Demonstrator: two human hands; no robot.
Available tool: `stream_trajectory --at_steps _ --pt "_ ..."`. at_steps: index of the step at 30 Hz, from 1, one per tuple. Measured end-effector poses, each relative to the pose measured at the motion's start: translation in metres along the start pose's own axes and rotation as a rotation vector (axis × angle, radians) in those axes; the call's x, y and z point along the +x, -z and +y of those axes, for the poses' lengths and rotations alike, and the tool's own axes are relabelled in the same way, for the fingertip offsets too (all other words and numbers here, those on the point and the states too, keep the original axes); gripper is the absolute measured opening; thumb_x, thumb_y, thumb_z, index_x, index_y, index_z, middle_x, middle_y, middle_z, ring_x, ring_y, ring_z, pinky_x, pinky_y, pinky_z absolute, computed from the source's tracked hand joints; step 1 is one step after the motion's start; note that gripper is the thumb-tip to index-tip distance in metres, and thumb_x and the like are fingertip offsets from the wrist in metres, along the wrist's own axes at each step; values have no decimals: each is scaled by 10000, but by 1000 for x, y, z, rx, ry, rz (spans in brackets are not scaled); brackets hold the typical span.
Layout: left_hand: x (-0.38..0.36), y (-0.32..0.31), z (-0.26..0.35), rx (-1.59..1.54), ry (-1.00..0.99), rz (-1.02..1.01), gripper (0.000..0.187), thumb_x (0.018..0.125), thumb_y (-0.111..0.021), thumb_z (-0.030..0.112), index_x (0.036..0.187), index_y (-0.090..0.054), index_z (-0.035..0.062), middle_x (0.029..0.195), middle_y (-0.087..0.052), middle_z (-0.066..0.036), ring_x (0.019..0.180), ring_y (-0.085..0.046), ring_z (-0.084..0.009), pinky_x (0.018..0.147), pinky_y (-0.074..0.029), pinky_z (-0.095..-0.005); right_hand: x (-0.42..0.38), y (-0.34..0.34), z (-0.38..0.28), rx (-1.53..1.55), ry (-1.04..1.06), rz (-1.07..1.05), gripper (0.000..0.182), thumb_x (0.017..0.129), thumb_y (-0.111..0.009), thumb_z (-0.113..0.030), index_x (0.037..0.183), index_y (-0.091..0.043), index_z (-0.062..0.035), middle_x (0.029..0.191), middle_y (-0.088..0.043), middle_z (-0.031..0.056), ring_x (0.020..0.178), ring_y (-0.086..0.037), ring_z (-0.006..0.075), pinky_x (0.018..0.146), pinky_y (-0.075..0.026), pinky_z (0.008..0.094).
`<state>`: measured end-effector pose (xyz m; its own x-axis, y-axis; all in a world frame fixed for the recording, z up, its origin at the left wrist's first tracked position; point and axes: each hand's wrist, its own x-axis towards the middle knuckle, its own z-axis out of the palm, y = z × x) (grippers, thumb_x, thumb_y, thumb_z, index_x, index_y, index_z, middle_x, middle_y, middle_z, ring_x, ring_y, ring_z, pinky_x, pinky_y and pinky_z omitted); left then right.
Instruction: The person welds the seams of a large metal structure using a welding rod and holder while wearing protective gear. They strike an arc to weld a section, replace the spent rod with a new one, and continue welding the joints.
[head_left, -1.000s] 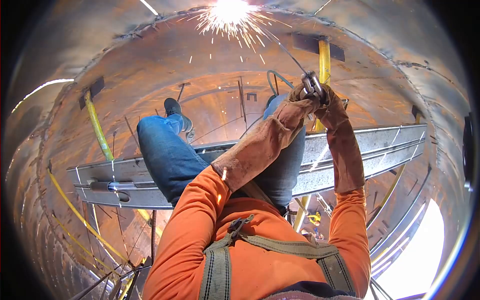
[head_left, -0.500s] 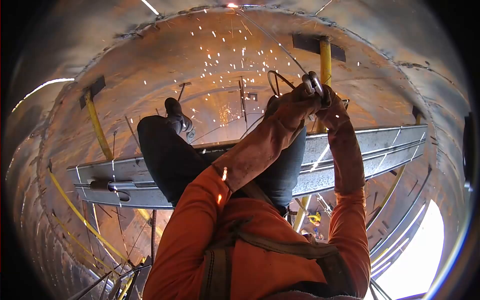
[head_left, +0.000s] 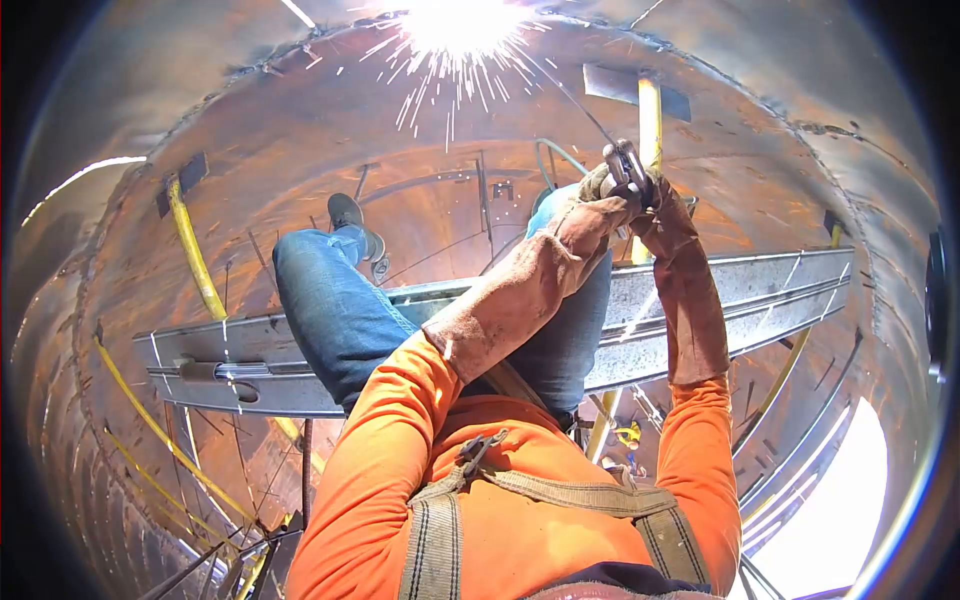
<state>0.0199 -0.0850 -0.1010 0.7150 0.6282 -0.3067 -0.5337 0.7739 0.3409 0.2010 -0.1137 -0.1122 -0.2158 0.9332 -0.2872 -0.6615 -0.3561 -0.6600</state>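
Sparks (head_left: 468,85) have burst out bigger and brighter. The left hand (head_left: 597,187) squeezes the metal holder (head_left: 625,166) by the yellow post (head_left: 650,115); the right hand's (head_left: 660,205) grip I can't tell. The holder looks hard, heavyish: hold its back, not the stiff, hot-looking rod (head_left: 580,106).

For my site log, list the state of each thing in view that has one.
Rod: in the holder, far end lost in bright glare and sparks.
Holder: raised, between the hands.
Left hand: gloved, at the holder; exact grip unclear.
Right hand: gloved, at the holder; fingers mostly hidden.
Plank: laid crosswise beneath the legs.
Harness: worn over the orange shirt.
Wall: rust-stained.
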Motion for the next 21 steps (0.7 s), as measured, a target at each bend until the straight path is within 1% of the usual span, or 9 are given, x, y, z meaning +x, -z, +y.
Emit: stream_trajectory --at_steps 5,7,8,12,13,14,16,19,21 --pt "9 4 -11 86 -36 10 327 902 -659 20 1211 -685 123 1054 -683 26 1003 -648 -118 926 -511 -290 -2 23 2 153 -51 46 301 1023 -635 -177 1229 -644 42 1155 -703 140 1065 -701 227 975 -583 346" --pt "11 6 -13 101 -43 9 312 869 -667 42 1171 -680 118 1034 -658 32 966 -615 -106 895 -468 -268 -1 15 1 109 -82 123 315 1028 -637 -210 1227 -647 33 1133 -705 130 1044 -705 219 953 -594 343" --pt "9 4 -10 145 -47 -10 288 882 -673 51 1162 -679 117 1026 -656 32 967 -610 -104 899 -467 -277 -5 17 10 -83 49 168 355 1048 -614 -258 1249 -635 34 1115 -709 118 1033 -711 211 915 -609 337" --pt "6 1 -6 128 -47 -28 291 912 -671 46 1197 -667 107 1057 -662 21 992 -624 -115 918 -486 -296 -7 40 9 178 -105 218 428 969 -715 -158 1354 -595 -15 1136 -701 101 1041 -691 142 872 -595 282" --pt "5 3 -5 150 -45 -53 315 924 -656 35 1234 -654 96 1087 -671 7 1010 -641 -132 936 -508 -317 -13 48 14 -427 36 218 448 921 -720 -100 1348 -605 -29 1144 -698 89 1044 -675 131 867 -579 277" --pt "-4 -9 5 62 1 102 275 893 -736 38 1157 -684 96 1050 -669 48 972 -607 -69 873 -458 -238 -16 53 15 -1031 181 204 481 873 -724 -42 1341 -615 -43 1153 -696 77 1047 -659 120 862 -563 272" --pt "-10 -19 12 89 55 157 264 896 -738 33 1149 -686 86 1069 -677 44 976 -612 -63 858 -464 -231 -14 51 6 -1118 11 273 539 803 -658 -26 1341 -622 -55 1181 -685 18 1089 -628 123 898 -538 309" --pt "-12 -20 14 115 46 135 242 924 -737 65 1157 -680 93 1076 -672 42 984 -620 -71 848 -479 -244 -11 51 10 -859 98 192 520 820 -677 -82 1337 -629 -56 1171 -685 17 1075 -634 121 894 -538 307" --pt "1 -3 0 77 21 69 248 934 -746 92 1172 -674 99 1076 -669 43 988 -625 -82 861 -483 -258 -11 45 2 -1255 216 96 433 877 -694 -158 1296 -652 -57 1158 -693 24 1057 -645 123 881 -543 311"
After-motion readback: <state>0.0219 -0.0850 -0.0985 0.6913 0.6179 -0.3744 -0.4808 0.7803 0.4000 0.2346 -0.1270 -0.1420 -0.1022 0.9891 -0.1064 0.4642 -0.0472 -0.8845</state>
